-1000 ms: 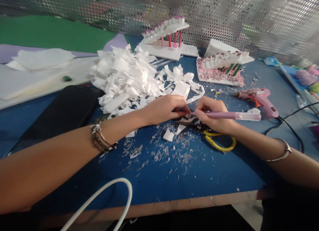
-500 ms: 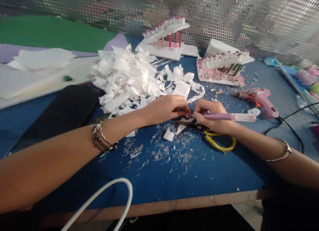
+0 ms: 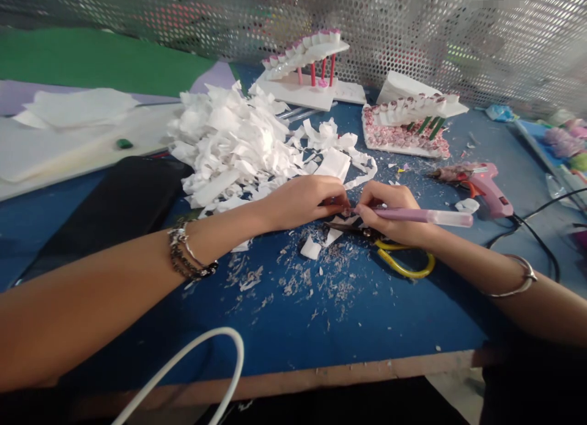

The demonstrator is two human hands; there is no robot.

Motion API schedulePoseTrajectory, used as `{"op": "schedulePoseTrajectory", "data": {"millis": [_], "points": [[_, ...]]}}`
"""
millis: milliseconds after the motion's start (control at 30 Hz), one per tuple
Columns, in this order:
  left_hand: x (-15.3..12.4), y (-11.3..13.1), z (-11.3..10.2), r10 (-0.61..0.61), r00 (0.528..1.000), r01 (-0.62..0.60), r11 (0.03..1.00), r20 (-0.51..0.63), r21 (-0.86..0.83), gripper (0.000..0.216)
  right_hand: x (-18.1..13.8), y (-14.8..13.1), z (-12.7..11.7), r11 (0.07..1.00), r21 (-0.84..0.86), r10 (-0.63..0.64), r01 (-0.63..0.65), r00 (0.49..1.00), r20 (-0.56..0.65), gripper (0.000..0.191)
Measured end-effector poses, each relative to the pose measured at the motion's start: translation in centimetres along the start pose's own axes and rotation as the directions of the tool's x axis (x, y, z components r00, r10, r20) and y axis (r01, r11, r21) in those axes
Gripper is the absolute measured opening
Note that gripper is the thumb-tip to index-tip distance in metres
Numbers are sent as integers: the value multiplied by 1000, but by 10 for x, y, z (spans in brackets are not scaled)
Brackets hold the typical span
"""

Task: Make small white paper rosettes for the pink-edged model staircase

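Observation:
My right hand (image 3: pixel 389 216) grips a lilac pen (image 3: pixel 422 216) that lies almost level, its tip pointing left at my left hand's fingertips. My left hand (image 3: pixel 305 199) is closed in a pinch on a small piece that I cannot make out, right at the pen tip. Both hands rest on the blue tabletop (image 3: pixel 358 309). Yellow-handled scissors (image 3: pixel 403 263) lie under and just in front of my right hand. Small white foam bits (image 3: pixel 310 249) and shavings are scattered below the hands.
A big heap of white foam strips (image 3: pixel 233 144) lies behind my left hand. Two foam staircase models (image 3: pixel 302 67) (image 3: pixel 406 125) stand at the back. A pink glue gun (image 3: pixel 481 183) with a black cord lies right. A black sheet (image 3: pixel 114 208) and white cable (image 3: pixel 202 364) are left and near.
The pen has tilted slightly and drawn a little to the left between the fingers. Both hands stay in the same place.

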State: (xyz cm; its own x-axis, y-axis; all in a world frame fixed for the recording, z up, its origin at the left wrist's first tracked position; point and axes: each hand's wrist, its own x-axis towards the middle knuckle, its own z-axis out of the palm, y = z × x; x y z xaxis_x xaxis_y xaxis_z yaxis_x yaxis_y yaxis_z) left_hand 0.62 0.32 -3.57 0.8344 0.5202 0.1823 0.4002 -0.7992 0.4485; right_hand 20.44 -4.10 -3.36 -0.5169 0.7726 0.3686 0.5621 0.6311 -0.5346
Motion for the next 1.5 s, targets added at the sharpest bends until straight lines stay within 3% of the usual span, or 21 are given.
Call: {"op": "schedulePoseTrajectory", "data": {"millis": [300,567,833,1233,1500], "points": [[0,1,0,-34,999,33,999,16,37,12,0,1,0,1000,23,2,-3,999,34,12],[0,-3,-2,73,997,-73,996,3,-41,16,0,1,0,999,28,-20,19,1000,18,14],[-1,-1,-2,35,999,-36,999,12,36,14,0,1,1,1000,23,-15,14,999,37,13],[0,-1,-3,-7,1000,6,1000,23,24,11,0,2,1,1000,7,2,-2,998,56,12],[0,-1,-5,5,1000,-6,1000,20,22,22,1,1,0,1000,28,1,-3,999,51,12]]}}
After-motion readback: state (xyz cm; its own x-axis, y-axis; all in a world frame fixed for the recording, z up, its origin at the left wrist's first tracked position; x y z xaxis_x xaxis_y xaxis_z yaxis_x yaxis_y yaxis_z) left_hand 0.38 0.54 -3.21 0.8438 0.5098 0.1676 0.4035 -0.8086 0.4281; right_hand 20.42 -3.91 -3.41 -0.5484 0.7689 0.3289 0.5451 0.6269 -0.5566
